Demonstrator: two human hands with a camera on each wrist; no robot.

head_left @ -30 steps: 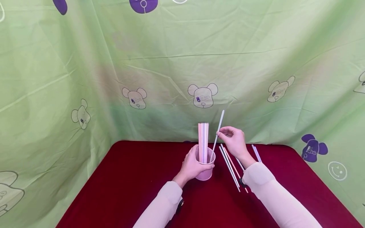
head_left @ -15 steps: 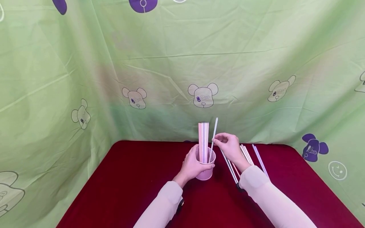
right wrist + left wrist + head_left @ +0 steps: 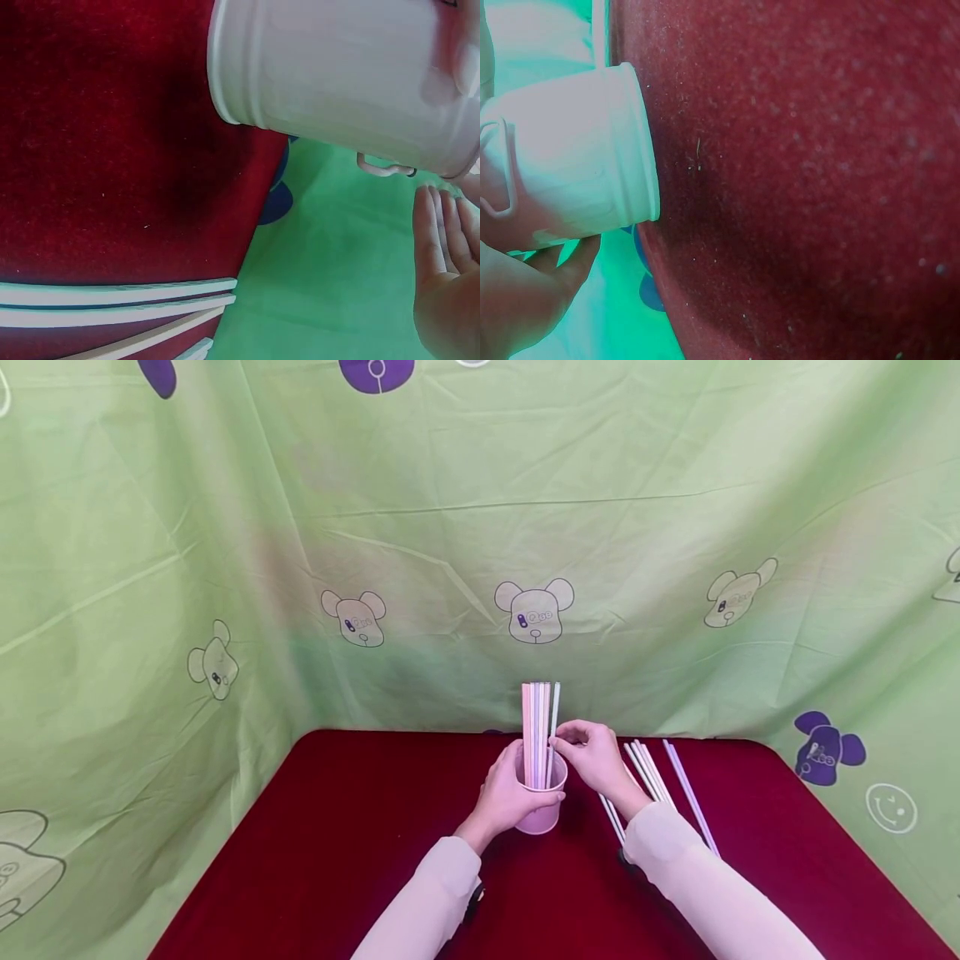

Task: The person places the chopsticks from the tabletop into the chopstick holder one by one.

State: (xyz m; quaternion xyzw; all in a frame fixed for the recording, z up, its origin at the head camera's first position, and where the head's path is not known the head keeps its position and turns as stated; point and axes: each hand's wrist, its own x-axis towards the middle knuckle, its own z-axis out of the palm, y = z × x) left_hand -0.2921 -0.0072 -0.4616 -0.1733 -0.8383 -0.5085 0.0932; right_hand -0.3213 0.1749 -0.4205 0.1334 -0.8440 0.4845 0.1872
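A small pink bucket (image 3: pixel 538 821) stands upright on the red-covered table, with wire handle loops on its sides in the wrist views. My left hand (image 3: pixel 504 789) grips it, thumb across the front near the rim. Inside, a bundle of long pastel sticks (image 3: pixel 535 727) stands upright against the left side. My right hand (image 3: pixel 594 758) pinches a pale green stick (image 3: pixel 556 703) between thumb and index finger, its lower end inside the bucket beside the bundle. In the right wrist view, part of the right hand (image 3: pixel 442 262) shows below the bucket (image 3: pixel 352 82); the pinch is out of sight.
Several loose sticks (image 3: pixel 648 770) lie on the table (image 3: pixel 360 860) right of the bucket, partly under my right forearm. A purple stick (image 3: pixel 688 793) lies further right. Green printed cloth (image 3: pixel 435 677) hangs behind the table and at its sides.
My right hand has moved left and down, bringing the pale green stick from a slant to nearly upright, close to the bundle. My left hand and the bucket have stayed in place.
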